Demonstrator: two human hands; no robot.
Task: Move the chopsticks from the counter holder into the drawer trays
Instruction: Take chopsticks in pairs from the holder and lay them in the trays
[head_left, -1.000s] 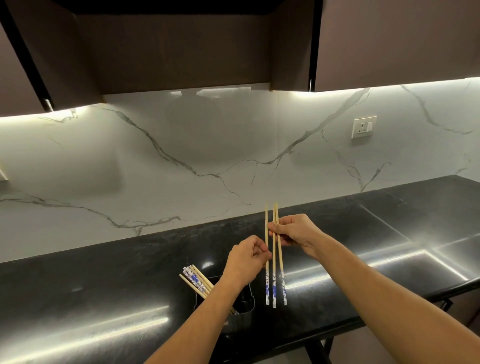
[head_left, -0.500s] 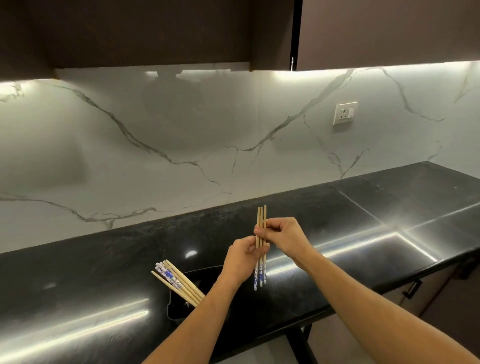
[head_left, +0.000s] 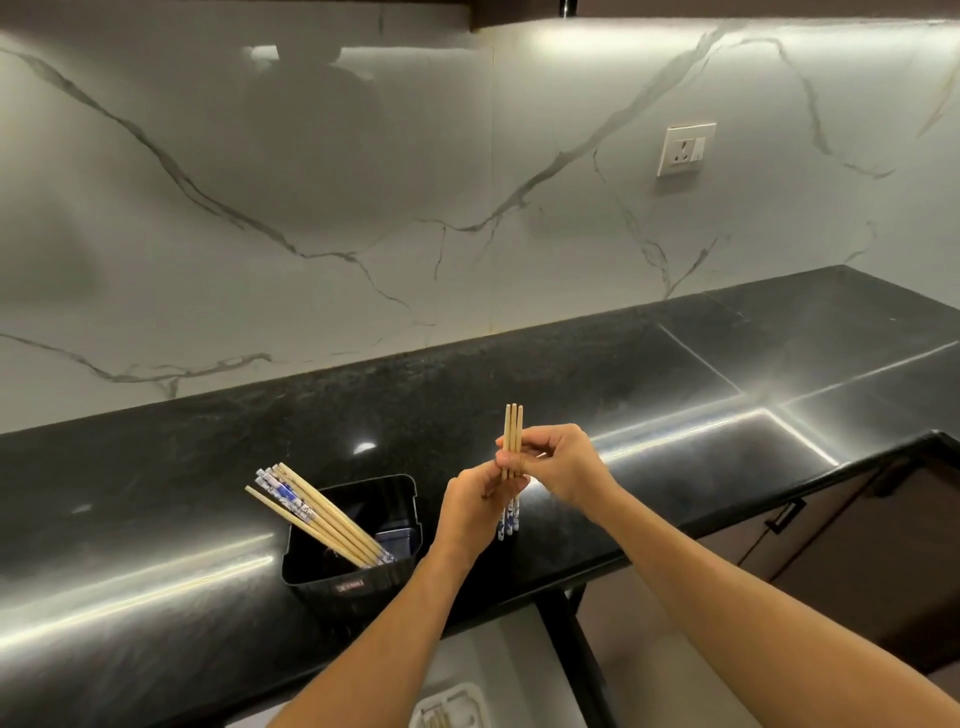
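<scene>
Hands (head_left: 558, 462) met above counter (head_left: 675, 395); left hand (head_left: 475, 506) and right fingers clamped three upright chopsticks (head_left: 513, 434). More leaned in holder (head_left: 358, 535). Bundling step; next, carry down to tray (head_left: 452, 704).

A white marble wall (head_left: 467, 182) with grey veins fills the upper half of the frame, lit by a strip of light under dark cabinets (head_left: 519, 8) along the top edge. A white socket plate (head_left: 685, 149) sits on it at upper right. Below runs a glossy black stone tabletop (head_left: 571, 374), streaked with bright reflections. Dark brown cupboard fronts (head_left: 857, 561) show at lower right.
</scene>
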